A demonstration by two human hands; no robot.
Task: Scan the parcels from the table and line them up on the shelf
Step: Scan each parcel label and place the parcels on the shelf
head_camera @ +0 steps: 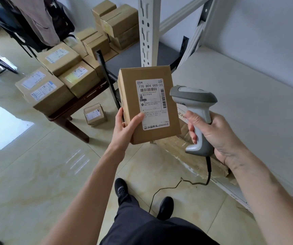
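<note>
My left hand grips the lower left corner of a brown cardboard parcel, thumb on its white shipping label, which faces up toward me. My right hand holds a grey handheld barcode scanner by its handle, its head just right of the label. Several more labelled parcels sit on a dark wooden table at the left. The white metal shelf lies to the right, its grey board bare where I see it.
One small parcel lies on the tiled floor beside the table leg. The scanner's black cable trails across the floor near my feet. A wrapped flat package sits on the lower shelf level. Clothes hang at the top left.
</note>
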